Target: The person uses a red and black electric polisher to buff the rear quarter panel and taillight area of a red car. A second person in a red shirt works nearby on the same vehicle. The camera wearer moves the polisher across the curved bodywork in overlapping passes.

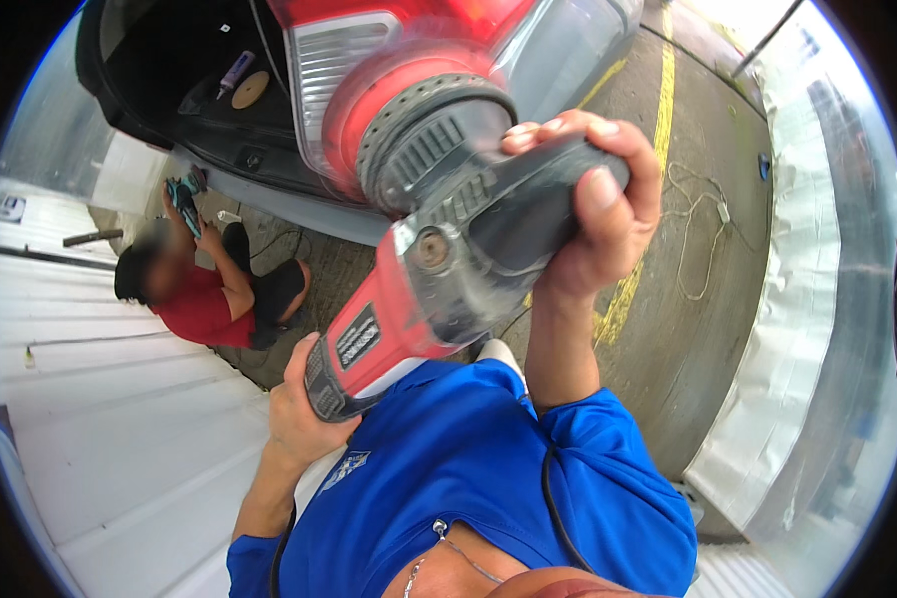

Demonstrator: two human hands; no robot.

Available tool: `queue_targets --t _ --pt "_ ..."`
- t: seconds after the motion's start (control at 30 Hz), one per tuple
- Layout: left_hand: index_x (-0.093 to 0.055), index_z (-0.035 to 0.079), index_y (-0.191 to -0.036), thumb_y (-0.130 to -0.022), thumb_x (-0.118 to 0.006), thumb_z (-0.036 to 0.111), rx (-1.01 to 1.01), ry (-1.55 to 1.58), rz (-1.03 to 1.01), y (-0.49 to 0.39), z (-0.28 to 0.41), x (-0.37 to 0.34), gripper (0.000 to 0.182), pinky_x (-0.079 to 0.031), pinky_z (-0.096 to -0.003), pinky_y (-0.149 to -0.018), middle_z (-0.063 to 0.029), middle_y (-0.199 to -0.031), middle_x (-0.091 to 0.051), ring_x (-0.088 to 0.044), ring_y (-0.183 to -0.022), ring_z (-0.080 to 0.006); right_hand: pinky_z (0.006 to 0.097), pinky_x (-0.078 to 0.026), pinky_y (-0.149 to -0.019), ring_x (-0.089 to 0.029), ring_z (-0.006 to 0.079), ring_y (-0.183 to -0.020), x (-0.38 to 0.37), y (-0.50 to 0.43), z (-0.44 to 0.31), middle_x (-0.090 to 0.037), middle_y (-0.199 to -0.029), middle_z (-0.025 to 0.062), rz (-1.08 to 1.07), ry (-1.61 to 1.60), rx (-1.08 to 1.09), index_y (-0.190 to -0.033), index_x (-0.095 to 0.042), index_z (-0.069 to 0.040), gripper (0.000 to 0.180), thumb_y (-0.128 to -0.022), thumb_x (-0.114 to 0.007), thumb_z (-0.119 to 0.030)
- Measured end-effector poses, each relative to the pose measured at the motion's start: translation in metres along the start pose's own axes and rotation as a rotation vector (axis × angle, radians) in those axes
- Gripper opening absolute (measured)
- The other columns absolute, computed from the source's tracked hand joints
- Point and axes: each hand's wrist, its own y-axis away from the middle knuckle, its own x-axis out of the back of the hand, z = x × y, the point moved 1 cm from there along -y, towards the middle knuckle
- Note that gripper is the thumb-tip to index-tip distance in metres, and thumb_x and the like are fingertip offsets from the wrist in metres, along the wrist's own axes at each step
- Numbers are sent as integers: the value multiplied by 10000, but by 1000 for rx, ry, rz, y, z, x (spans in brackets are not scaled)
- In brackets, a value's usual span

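A red and black electric polisher (441, 254) spans the middle of the view, its round pad (344, 112) up against the red and clear tail light (418, 19) of a car. The spot where pad and lens meet is blurred. My left hand (306, 411) is wrapped around the rear end of the polisher's body. Around the black front handle curls my right hand (605, 202), thumb on top. A dark cord (557, 501) runs down over my blue shirt.
The car's open cargo area (172, 82) holds a bottle (237, 71) and a round tan pad (250, 90). At left a crouching person (209, 299) in a red shirt holds a teal power tool (185, 202). A pale cable (691, 224) lies on the concrete floor (717, 359) by white sheeting (800, 247).
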Motion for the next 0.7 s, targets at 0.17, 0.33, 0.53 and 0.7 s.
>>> queue_targets --t 0.17,0.33,0.53,0.7 --pt "-316 -53 -1410 -560 -864 109 -60 77 -125 17 -82 4 1024 -564 -412 -806 -228 -1111 -664 -704 -915 -375 366 -558 -784 -689 267 -873 -22 47 19 -651 -1008 181 -42 228 31 -1044 -650 46 306 -753 -746 31" --pt "-326 1 -1440 -547 -864 120 -98 168 -300 7 -143 -16 1050 -560 -413 -803 -205 -1082 -679 -701 -900 -376 389 -559 -804 -689 285 -884 -9 101 27 -646 -995 206 82 382 74 -1039 -644 29 291 -766 -740 7" --pt "-379 69 -1445 -578 -825 94 -236 96 -414 -48 -142 -17 976 -561 -396 -715 -186 -1002 -688 -696 -814 -362 465 -535 -832 -645 306 -869 30 132 22 -601 -974 195 371 309 162 -1040 -590 29 303 -816 -669 -160" --pt "-394 80 -1435 -595 -812 75 -275 58 -448 -53 -146 -11 939 -564 -396 -733 -182 -1036 -691 -703 -846 -344 432 -517 -875 -648 277 -864 36 150 26 -625 -870 167 618 429 53 -938 -614 44 223 -864 -606 -167"
